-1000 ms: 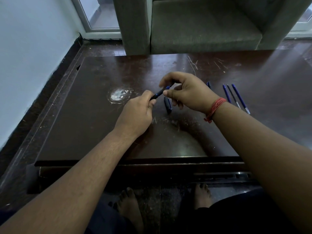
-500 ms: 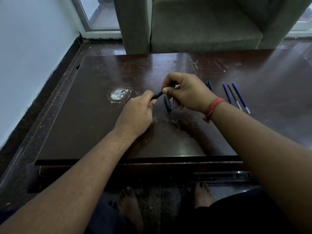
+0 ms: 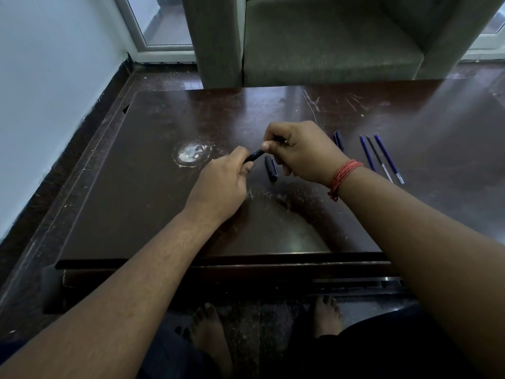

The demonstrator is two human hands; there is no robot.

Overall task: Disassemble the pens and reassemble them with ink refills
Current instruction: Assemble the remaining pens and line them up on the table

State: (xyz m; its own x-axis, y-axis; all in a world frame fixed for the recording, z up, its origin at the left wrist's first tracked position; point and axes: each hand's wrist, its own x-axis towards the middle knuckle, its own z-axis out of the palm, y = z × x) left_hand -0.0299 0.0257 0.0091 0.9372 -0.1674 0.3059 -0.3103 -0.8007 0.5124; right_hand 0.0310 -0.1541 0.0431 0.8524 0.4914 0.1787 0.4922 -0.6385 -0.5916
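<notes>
Both hands hold one dark blue pen [image 3: 255, 155] just above the middle of the dark wooden table [image 3: 131, 203]. My left hand [image 3: 221, 184] grips its lower end and my right hand [image 3: 300, 153] pinches its upper end; only a short stretch of barrel shows between them. A dark pen piece [image 3: 270, 168] lies on the table below my right hand. Another dark piece [image 3: 339, 140] lies just behind my right wrist. Three thin blue ink refills [image 3: 381, 157] lie side by side to the right.
A round white scuff [image 3: 191, 154] marks the table left of my hands. A grey armchair [image 3: 328, 39] stands behind the table, and a pale wall [image 3: 49, 91] runs along the left. My bare feet [image 3: 210, 332] rest on the floor under the near edge.
My hands have drawn closer together along the pen, so less of the barrel shows between them. The pieces and refills on the table have not moved.
</notes>
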